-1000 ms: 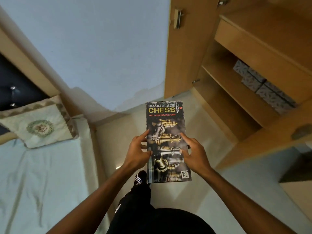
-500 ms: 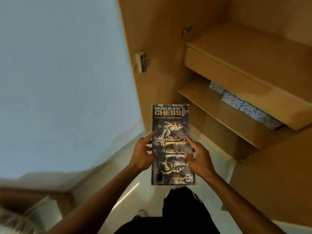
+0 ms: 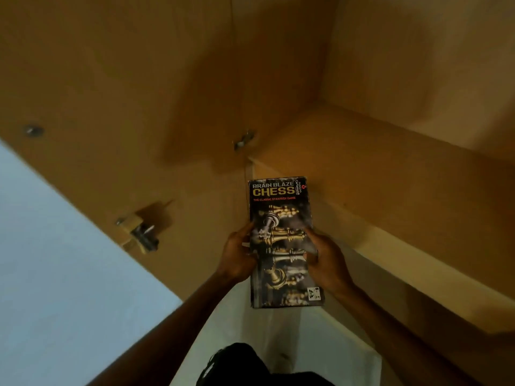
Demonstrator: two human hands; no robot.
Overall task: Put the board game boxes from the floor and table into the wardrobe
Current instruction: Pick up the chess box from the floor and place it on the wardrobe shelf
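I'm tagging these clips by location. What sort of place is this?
Likely a home room, at an open wooden wardrobe: its shelf, the door's metal latch, a pale wall.

A dark rectangular cardboard chess box [image 3: 282, 240] printed with gold pieces (title end pointing away) is held face up, the left hand [image 3: 239, 253] gripping its left edge and the right hand [image 3: 326, 259] its right. Its far end overlaps the front edge of a tan wooden wardrobe shelf [image 3: 390, 174]; the open wooden wardrobe door [image 3: 111, 112] stands left.
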